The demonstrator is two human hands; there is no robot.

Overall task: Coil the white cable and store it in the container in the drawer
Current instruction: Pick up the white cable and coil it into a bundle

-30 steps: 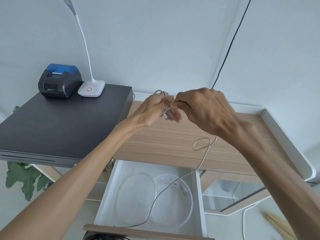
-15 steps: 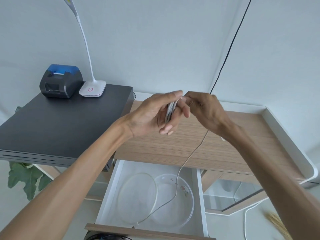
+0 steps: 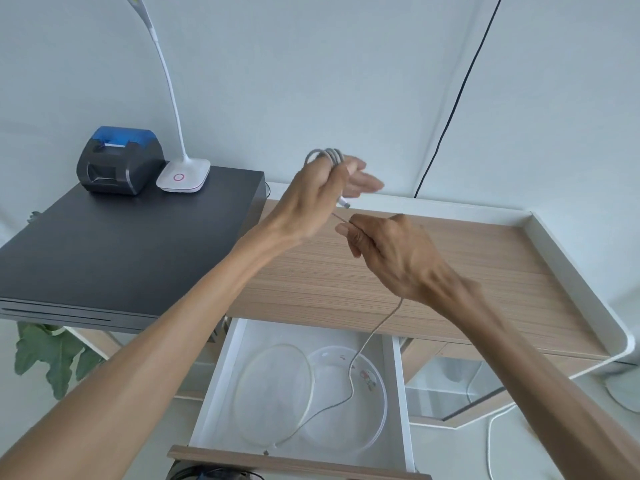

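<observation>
My left hand (image 3: pixel 320 195) is raised above the wooden counter with several loops of the white cable (image 3: pixel 325 155) wound around its fingers; a connector end sticks out below the palm. My right hand (image 3: pixel 391 254) is just below and to the right, pinching the loose run of the cable. From there the cable hangs down into the open white drawer (image 3: pixel 214 386) and trails across the clear round container (image 3: pixel 374 434) to the drawer front. A clear round lid (image 3: pixel 249 386) lies to the container's left.
A black cash box (image 3: pixel 114 251) at left carries a small black and blue printer (image 3: pixel 119 161) and a white desk lamp (image 3: pixel 183 174). The wooden counter (image 3: pixel 485 271) has a raised white rim. A black wire runs down the wall corner. Another white cord lies on the floor at right.
My left hand has risen with the coil on its fingers. My right hand dropped below it and slid along the cable. The hanging cable's tail has been drawn shorter inside the drawer.
</observation>
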